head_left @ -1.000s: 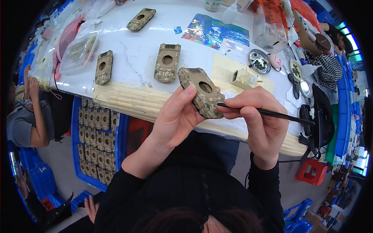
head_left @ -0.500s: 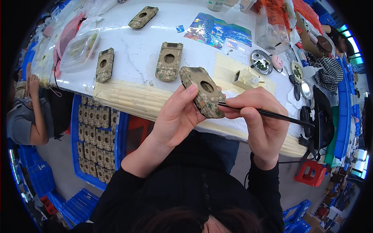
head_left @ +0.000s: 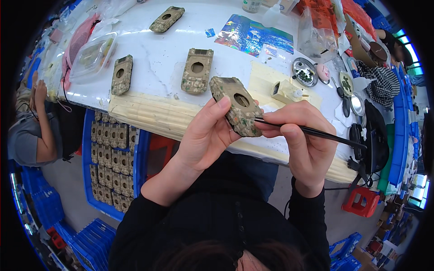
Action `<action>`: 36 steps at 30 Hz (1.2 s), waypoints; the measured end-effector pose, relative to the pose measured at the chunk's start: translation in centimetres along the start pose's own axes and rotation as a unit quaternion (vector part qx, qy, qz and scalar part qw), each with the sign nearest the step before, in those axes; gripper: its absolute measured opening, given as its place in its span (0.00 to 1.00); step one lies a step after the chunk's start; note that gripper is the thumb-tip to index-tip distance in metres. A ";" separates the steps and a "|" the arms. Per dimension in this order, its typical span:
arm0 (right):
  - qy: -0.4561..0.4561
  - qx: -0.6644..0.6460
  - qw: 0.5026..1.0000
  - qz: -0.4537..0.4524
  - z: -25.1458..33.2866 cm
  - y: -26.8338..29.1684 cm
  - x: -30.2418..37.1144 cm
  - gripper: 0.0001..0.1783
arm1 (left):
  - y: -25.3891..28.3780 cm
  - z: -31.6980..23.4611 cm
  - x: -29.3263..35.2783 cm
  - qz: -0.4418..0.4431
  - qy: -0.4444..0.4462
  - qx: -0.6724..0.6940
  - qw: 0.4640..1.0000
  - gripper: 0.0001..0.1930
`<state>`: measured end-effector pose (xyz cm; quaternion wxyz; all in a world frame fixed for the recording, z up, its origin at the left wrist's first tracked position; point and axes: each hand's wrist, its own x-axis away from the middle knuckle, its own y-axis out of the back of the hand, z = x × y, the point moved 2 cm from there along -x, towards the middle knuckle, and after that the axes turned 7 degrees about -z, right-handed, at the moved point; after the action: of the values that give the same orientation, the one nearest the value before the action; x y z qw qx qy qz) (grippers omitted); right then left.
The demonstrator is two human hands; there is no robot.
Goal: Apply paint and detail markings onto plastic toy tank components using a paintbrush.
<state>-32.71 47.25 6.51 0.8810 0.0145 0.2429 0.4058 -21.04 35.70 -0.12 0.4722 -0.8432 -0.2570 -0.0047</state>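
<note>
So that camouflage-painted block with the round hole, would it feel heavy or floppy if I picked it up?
Probably stiff: the camouflage-painted block with the round hole keeps its shape, pinched only by the left hand at one side. Likely light, since the fingers hold it up tilted. Unlikely to roll, as similar blocks lie flat.

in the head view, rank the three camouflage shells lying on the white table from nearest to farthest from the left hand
1. Camouflage shell with round hole, just above the left hand, mid-table.
2. Narrower camouflage shell, farther to the left, near the table's front edge.
3. Small camouflage shell, at the table's far side, upper left.
</note>
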 end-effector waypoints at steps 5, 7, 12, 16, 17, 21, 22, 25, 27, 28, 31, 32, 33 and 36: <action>0.011 -0.050 0.999 -0.017 0.1 0.2 0.0 0.08 | 0.0 0.0 0.0 -0.006 0.000 0.008 1.000 0.28; 0.000 -0.120 0.992 -0.044 0.7 0.5 0.4 0.08 | 0.1 -0.1 0.0 -0.005 0.006 0.030 1.000 0.29; 0.181 -0.252 0.946 0.098 3.1 1.1 2.2 0.19 | 0.5 -0.1 -0.4 -0.008 0.016 0.049 0.999 0.31; 0.177 -0.415 0.886 0.105 4.9 -1.6 3.0 0.11 | 0.7 0.0 -0.6 -0.002 0.013 0.082 0.997 0.32; 0.195 -0.411 0.886 0.088 4.9 -2.2 3.0 0.14 | 0.6 0.1 -0.6 -0.002 0.010 0.080 0.997 0.32; 0.173 -0.447 0.877 0.039 5.0 -4.5 3.1 0.17 | 0.7 0.4 -0.6 0.027 0.010 0.125 0.992 0.31; 0.081 -0.447 0.886 0.096 5.9 -3.5 2.6 0.14 | 0.9 0.5 -0.6 0.041 0.008 0.139 0.989 0.31; 0.021 -0.492 0.858 0.146 6.2 -4.0 2.5 0.16 | 1.2 0.6 -0.5 0.048 0.016 0.165 0.985 0.32; 0.044 -0.523 0.837 0.155 6.0 -4.7 2.0 0.23 | 1.0 0.6 -0.5 0.038 0.013 0.163 0.986 0.32; 0.047 -0.532 0.829 0.167 5.9 -4.8 1.7 0.25 | 1.0 0.6 -0.5 0.038 0.013 0.162 0.986 0.32; 0.016 -0.562 0.803 0.199 5.2 -5.1 1.2 0.24 | 1.2 0.5 -0.4 0.038 0.007 0.163 0.986 0.32; 0.004 -0.565 0.799 0.203 4.9 -5.1 1.2 0.24 | 1.2 0.5 -0.4 0.042 0.008 0.166 0.985 0.32; -0.006 -0.569 0.796 0.205 4.7 -5.2 1.1 0.24 | 1.2 0.5 -0.5 0.046 0.009 0.169 0.984 0.32; -0.028 -0.579 0.789 0.204 4.7 -5.3 1.3 0.24 | 1.2 0.5 -0.4 0.045 0.007 0.157 0.986 0.32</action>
<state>-26.19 45.50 8.92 0.6270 -0.4379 -0.0709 0.6404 -20.99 35.43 -1.40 0.6004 -0.7692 -0.2126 0.0515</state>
